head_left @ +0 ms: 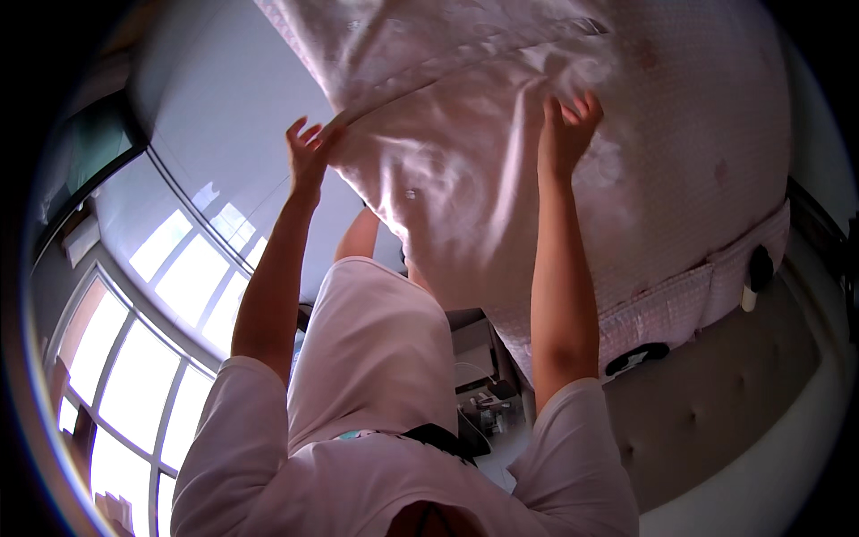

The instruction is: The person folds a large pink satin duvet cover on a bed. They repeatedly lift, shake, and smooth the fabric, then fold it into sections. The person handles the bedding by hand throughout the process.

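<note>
A shiny pale pink bed cover (447, 152) lies loosely over the bed, creased, with a long fold running across it. At its left edge, my left hand (311, 159) pinches the fabric beside that fold, the other fingers standing apart. My right hand (567, 139) is farther right over the cover, its fingers curled against the cloth. Creases gather near its thumb, and the exact grip is partly hidden. Between my hands the fabric bunches into soft ridges.
Pink textured bedding (689, 161) spreads to the right, ending at a tufted grey-brown headboard (716, 403). Two dark objects lie by that edge. A bedside unit (483, 358) with small items stands near my legs. Left are a glossy pale floor (224, 89) and bright windows (134, 367).
</note>
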The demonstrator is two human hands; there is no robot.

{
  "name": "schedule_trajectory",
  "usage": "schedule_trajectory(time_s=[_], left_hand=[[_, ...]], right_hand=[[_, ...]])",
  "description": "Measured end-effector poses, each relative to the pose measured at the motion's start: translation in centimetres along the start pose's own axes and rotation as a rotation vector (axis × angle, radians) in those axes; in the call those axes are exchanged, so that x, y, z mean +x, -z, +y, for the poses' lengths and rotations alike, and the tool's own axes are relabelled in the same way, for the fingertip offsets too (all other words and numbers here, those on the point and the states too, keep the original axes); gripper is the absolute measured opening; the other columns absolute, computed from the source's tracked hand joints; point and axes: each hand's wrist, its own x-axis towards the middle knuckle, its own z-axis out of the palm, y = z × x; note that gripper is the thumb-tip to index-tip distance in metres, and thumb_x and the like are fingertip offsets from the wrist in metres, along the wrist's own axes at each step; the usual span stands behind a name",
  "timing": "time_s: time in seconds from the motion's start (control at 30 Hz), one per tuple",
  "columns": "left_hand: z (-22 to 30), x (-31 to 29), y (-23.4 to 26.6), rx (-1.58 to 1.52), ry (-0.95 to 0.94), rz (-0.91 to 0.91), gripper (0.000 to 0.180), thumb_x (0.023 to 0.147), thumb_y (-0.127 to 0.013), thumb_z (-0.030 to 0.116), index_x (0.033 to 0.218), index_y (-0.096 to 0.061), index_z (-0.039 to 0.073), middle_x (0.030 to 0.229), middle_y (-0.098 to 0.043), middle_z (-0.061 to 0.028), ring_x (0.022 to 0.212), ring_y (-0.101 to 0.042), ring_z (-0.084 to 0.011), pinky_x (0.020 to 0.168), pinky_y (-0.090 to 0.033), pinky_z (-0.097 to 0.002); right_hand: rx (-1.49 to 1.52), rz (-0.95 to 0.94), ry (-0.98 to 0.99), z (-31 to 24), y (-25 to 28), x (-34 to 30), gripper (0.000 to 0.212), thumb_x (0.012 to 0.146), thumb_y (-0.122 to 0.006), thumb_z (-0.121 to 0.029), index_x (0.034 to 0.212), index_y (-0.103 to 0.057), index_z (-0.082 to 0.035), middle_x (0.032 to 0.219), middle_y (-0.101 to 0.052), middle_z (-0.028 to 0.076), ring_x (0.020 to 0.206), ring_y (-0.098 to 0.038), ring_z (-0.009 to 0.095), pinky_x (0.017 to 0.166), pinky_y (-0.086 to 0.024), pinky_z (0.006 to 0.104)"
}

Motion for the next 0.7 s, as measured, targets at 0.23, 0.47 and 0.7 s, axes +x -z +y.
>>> schedule_trajectory(time_s=[0.23, 0.47, 0.7], left_hand=[[-2.6, -4.9, -1.1, 0.025, 0.174, -0.246, 0.062, 0.067, -0.07, 0.02, 0.115, -0.036, 0.0, 0.098, -0.054, -0.0107, 0.089, -0.052, -0.0167, 0.077, -0.043, -0.0284], [-3.9, -4.5, -1.9, 0.01, 0.176, -0.238, 0.053, 0.07, -0.066, 0.023, 0.111, -0.044, -0.002, 0.102, -0.053, -0.0089, 0.09, -0.051, -0.0159, 0.078, -0.041, -0.0275], [-3.7, -5.3, -2.6, -0.107, -0.003, -0.272, 0.051, 0.075, -0.063, 0.018, 0.115, -0.04, -0.002, 0.107, -0.05, -0.0075, 0.096, -0.048, -0.0153, 0.083, -0.039, -0.0284]], right_hand=[[-0.536, 0.522, -0.214, 13.8, 17.3, -4.5, 0.057, 0.069, -0.063, -0.027, 0.111, -0.04, 0.003, 0.111, -0.039, 0.019, 0.098, -0.043, 0.032, 0.083, -0.036, 0.0412], [-0.75, 0.084, -0.235, 14.7, 23.0, -1.0, 0.065, 0.069, -0.054, -0.051, 0.12, -0.04, -0.013, 0.119, -0.043, 0.01, 0.109, -0.041, 0.027, 0.086, -0.028, 0.0519], [-0.869, -0.251, -0.313, 15.6, 25.9, 0.8, 0.058, 0.069, -0.05, -0.056, 0.108, -0.049, -0.013, 0.108, -0.052, 0.007, 0.101, -0.047, 0.028, 0.084, -0.025, 0.0513]])
